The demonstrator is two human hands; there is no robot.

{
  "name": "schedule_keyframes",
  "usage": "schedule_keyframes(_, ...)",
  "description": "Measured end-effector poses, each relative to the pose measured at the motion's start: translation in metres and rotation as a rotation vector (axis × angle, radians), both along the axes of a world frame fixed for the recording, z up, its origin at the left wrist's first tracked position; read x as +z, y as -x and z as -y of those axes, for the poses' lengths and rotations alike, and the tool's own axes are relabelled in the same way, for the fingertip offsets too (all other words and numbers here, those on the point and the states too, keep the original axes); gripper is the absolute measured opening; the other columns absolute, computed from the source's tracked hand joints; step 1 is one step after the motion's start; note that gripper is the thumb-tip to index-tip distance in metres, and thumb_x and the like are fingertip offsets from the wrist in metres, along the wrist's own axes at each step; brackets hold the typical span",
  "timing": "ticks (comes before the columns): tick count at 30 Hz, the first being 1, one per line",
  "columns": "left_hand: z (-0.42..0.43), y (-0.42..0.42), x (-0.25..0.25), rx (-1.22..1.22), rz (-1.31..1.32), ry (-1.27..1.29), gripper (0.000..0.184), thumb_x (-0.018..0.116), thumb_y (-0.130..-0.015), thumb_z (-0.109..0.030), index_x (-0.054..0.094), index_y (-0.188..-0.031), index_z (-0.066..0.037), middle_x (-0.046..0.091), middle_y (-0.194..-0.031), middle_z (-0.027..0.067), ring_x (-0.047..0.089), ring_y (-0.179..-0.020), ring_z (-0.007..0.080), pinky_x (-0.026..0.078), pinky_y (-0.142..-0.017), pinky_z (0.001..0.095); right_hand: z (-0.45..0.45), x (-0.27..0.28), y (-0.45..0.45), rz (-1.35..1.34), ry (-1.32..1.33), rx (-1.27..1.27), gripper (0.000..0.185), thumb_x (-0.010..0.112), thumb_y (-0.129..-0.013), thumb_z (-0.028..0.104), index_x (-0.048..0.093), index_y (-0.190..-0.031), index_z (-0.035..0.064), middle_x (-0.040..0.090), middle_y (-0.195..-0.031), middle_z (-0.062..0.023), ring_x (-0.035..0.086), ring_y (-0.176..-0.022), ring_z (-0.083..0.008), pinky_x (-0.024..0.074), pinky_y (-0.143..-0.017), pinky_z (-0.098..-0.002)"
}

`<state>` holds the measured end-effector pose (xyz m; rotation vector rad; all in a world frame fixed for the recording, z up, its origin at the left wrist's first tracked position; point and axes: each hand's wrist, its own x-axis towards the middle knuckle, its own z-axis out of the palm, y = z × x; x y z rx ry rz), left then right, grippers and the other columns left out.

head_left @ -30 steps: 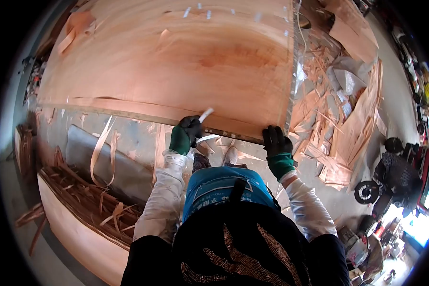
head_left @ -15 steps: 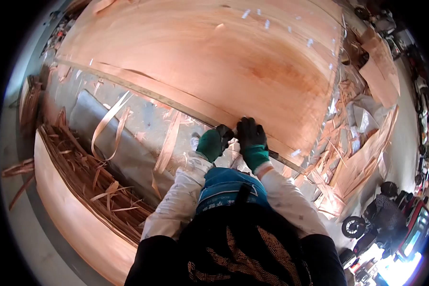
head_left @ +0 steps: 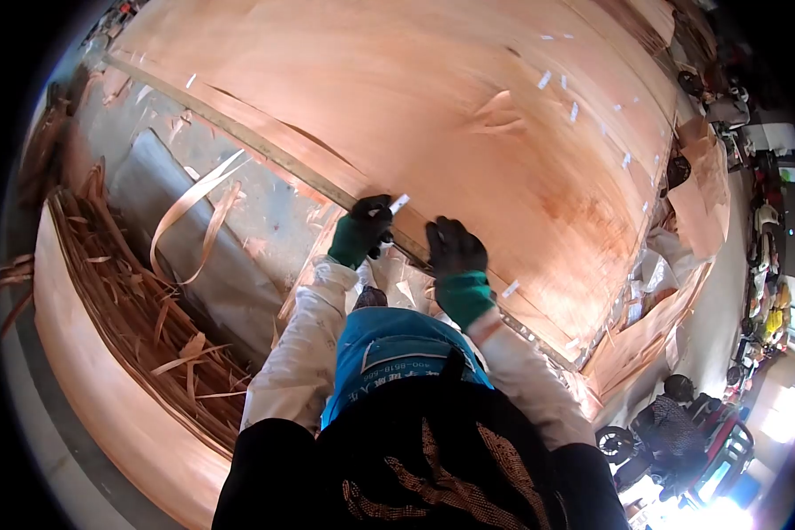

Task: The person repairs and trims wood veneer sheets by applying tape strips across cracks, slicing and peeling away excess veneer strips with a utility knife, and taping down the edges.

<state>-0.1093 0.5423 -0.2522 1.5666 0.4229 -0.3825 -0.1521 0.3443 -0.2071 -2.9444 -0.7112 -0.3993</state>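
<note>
A wide reddish-brown veneer sheet (head_left: 371, 97) lies over the work surface, with small white tape pieces on it. At its near edge, my left hand (head_left: 362, 231), in a black and green glove, is closed on a short white tape strip (head_left: 399, 204) that sticks up past the fingers. My right hand (head_left: 458, 256), gloved the same way, rests with fingers apart on the sheet near the edge, just right of my left hand. A narrow dark crack (head_left: 314, 141) runs along the sheet to the left. Another white tape piece (head_left: 511, 289) lies right of my right hand.
On the left, a long pale board (head_left: 106, 371) borders a heap of veneer scraps (head_left: 150, 309). A grey sheet (head_left: 185, 230) and curled strips lie beside it. Larger veneer offcuts (head_left: 662, 327) lie at the right, beyond them a parked motorbike (head_left: 662, 433).
The view has turned and shifted along the sheet. My hands came together at the edge, then moved apart. The white strip shows again at my left hand, and my right hand lies on the sheet.
</note>
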Motion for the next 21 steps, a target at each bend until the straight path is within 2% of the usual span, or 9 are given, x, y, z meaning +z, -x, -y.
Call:
schedule_keyframes(4, -0.018, 0.001, -0.028, -0.127, 0.081, 0.138, 0.038, 0.061, -0.091, -0.021, 0.053, -0.126, -0.006, 0.068, -0.086, 0.0071, 0.066, -0.067, 0.0166, 0.052, -0.054, 0.0292, -0.052, -0.049, -0.037, 0.03, 0.071, 0.059, 0.047, 0.061, -0.072, 0.021, 0.059, -0.117, 0.0067, 0.054, -0.124, -0.0107, 0.05, -0.116, -0.0308, 0.0467, -0.083, -0.0431)
schedule_keyframes(6, -0.028, 0.005, 0.013, -0.291, 0.116, -0.053, 0.03, 0.058, -0.09, -0.016, 0.056, -0.12, -0.009, 0.068, -0.084, 0.0098, 0.067, -0.069, 0.0208, 0.052, -0.056, 0.0325, -0.061, -0.043, -0.038, -0.081, 0.114, 0.015, 0.046, 0.061, -0.073, 0.02, 0.06, -0.117, 0.0045, 0.054, -0.126, -0.0121, 0.049, -0.117, -0.0315, 0.0464, -0.083, -0.0432)
schedule_keyframes(8, -0.064, -0.008, 0.007, -0.577, 0.632, -0.714, 0.022, 0.056, -0.086, -0.011, 0.063, -0.106, -0.01, 0.069, -0.084, 0.0127, 0.066, -0.071, 0.0275, 0.052, -0.06, 0.0367, -0.06, -0.04, -0.038, -0.026, 0.133, 0.037, 0.047, 0.061, -0.073, 0.017, 0.059, -0.118, 0.0032, 0.054, -0.127, -0.0121, 0.049, -0.117, -0.0311, 0.047, -0.084, -0.0418)
schedule_keyframes(9, -0.081, -0.015, 0.013, -0.538, 0.543, -0.71, 0.02, 0.056, -0.079, -0.007, 0.066, -0.096, -0.011, 0.068, -0.084, 0.0141, 0.065, -0.073, 0.0327, 0.052, -0.065, 0.0397, -0.063, -0.035, -0.039, -0.059, 0.19, 0.022, 0.046, 0.061, -0.073, 0.016, 0.06, -0.118, 0.0035, 0.054, -0.127, -0.0123, 0.049, -0.117, -0.0312, 0.047, -0.084, -0.0412)
schedule_keyframes(10, -0.1, -0.025, 0.001, -0.467, 0.629, -0.874, 0.023, 0.057, -0.079, -0.008, 0.067, -0.1, -0.011, 0.068, -0.078, 0.0105, 0.066, -0.069, 0.0264, 0.052, -0.058, 0.0372, -0.065, -0.034, -0.04, -0.065, 0.207, 0.017, 0.046, 0.06, -0.073, 0.015, 0.06, -0.118, 0.0035, 0.054, -0.126, -0.0124, 0.05, -0.117, -0.0313, 0.0471, -0.084, -0.0409)
schedule_keyframes(12, -0.14, -0.055, 0.026, -0.31, 0.33, -0.542, 0.014, 0.058, -0.085, -0.014, 0.067, -0.096, -0.012, 0.067, -0.074, 0.0107, 0.065, -0.064, 0.0279, 0.051, -0.057, 0.0392, -0.066, -0.037, -0.04, -0.076, 0.244, 0.007, 0.045, 0.06, -0.074, 0.015, 0.06, -0.117, 0.0037, 0.055, -0.126, -0.0125, 0.05, -0.116, -0.0314, 0.0474, -0.084, -0.0404)
schedule_keyframes(15, -0.167, -0.088, 0.024, 0.07, 0.104, 0.038, 0.021, 0.061, -0.091, -0.018, 0.065, -0.11, -0.011, 0.06, -0.07, 0.0031, 0.059, -0.054, 0.0103, 0.042, -0.04, 0.0249, -0.069, -0.034, -0.04, -0.024, 0.268, 0.027, 0.042, 0.059, -0.075, 0.014, 0.061, -0.116, 0.0039, 0.055, -0.124, -0.0123, 0.052, -0.114, -0.0313, 0.048, -0.08, -0.0401)
schedule_keyframes(17, -0.172, -0.094, 0.011, 0.077, 0.103, 0.059, 0.025, 0.061, -0.091, -0.018, 0.063, -0.115, -0.011, 0.061, -0.077, 0.0045, 0.061, -0.055, 0.0116, 0.043, -0.039, 0.0253, -0.07, -0.032, -0.045, -0.037, 0.339, 0.029, 0.05, 0.062, -0.075, 0.021, 0.056, -0.121, 0.0055, 0.054, -0.121, -0.0106, 0.052, -0.111, -0.0292, 0.0479, -0.081, -0.0417)
schedule_keyframes(21, -0.171, -0.1, 0.006, 0.079, 0.046, 0.062, 0.029, 0.06, -0.093, -0.021, 0.06, -0.119, -0.009, 0.063, -0.084, 0.0045, 0.061, -0.056, 0.0105, 0.041, -0.036, 0.0228, -0.1, 0.02, -0.078, -0.11, 0.07, -0.006, 0.056, 0.07, -0.067, 0.024, 0.057, -0.12, 0.0087, 0.056, -0.116, -0.0048, 0.055, -0.107, -0.0241, 0.0474, -0.078, -0.0397)
